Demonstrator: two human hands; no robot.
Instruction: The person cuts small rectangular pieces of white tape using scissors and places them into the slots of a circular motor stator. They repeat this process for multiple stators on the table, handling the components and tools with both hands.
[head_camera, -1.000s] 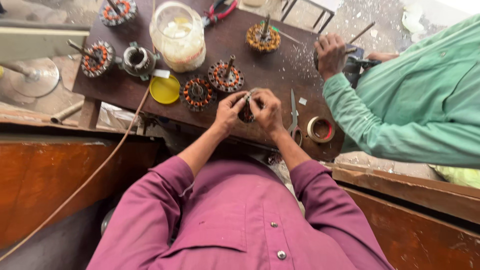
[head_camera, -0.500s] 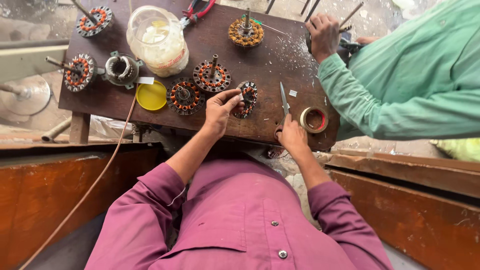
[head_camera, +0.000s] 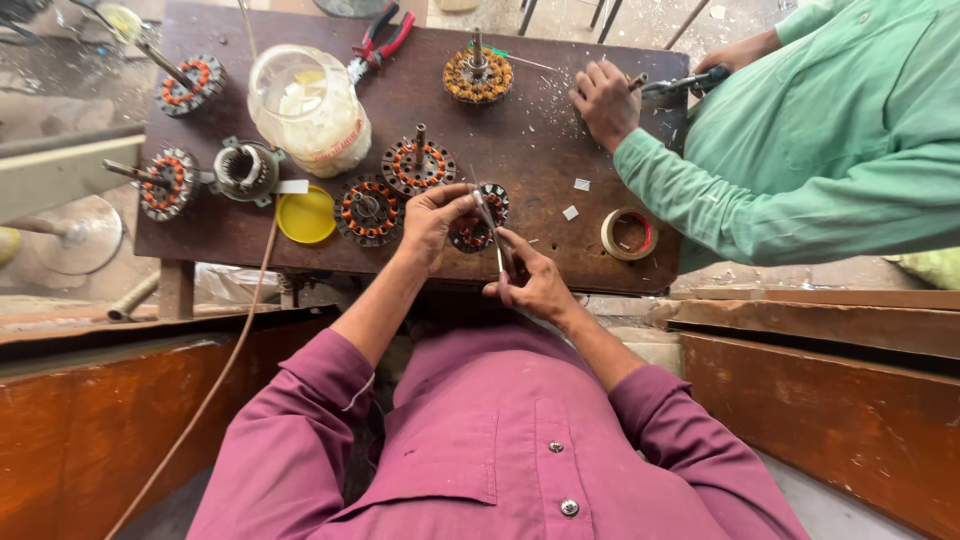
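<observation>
My left hand (head_camera: 432, 222) has its fingers curled onto the small round motor stator with copper-coloured windings (head_camera: 478, 222), pinching its near rim and steadying it where it sits on the dark brown wooden workbench (head_camera: 520, 150), near the front edge. My right hand (head_camera: 535, 287) is closed around a thin silvery metal blade tool (head_camera: 492, 232), fingers pressed together on its lower end, the tip angled up toward the windings. Just left of my stator lie two larger round stators with orange coils (head_camera: 370, 210), a flat yellow plastic lid (head_camera: 306, 215), and behind them a clear plastic jar of pale contents (head_camera: 308, 108); a roll of tan tape (head_camera: 628, 233) sits to the right. A co-worker in a green sleeve (head_camera: 760, 190) works across the far corner, well apart from me. The risk I judge here is the blade slipping: if I push with the stator only lightly pinched, the tip could skid off the core and nick the wire insulation or my left fingertips, which rest right beside it. The stator also sits close to the bench edge, so a hard shove could tip it off.
</observation>
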